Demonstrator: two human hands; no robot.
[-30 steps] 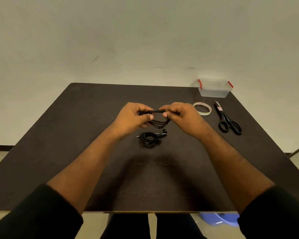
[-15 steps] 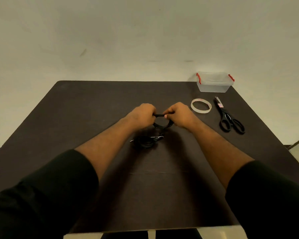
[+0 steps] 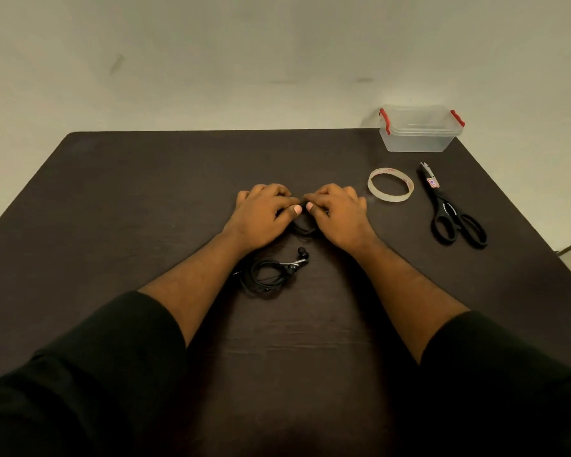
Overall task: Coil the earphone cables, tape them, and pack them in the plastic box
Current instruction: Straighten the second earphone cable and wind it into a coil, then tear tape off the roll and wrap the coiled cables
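My left hand [image 3: 261,216] and my right hand [image 3: 338,214] rest low on the dark table [image 3: 112,199], thumbs nearly touching, both pinching a small coil of black earphone cable [image 3: 305,229]. Most of that coil is hidden under my fingers; only a dark loop shows below them. A second coiled black earphone [image 3: 269,270] lies free on the table just nearer to me, its earbuds at the upper right of the coil. The clear plastic box [image 3: 419,130] with red clips stands shut at the far right corner. A roll of clear tape [image 3: 390,185] lies flat to the right of my right hand.
Black scissors [image 3: 449,209] lie right of the tape, blades pointing away from me. A pale wall stands behind the table's far edge. My black sleeves fill the bottom of the view.
Both hands have come down onto the table with the coil, which hung in the air between them a second ago. The view has tilted downward.
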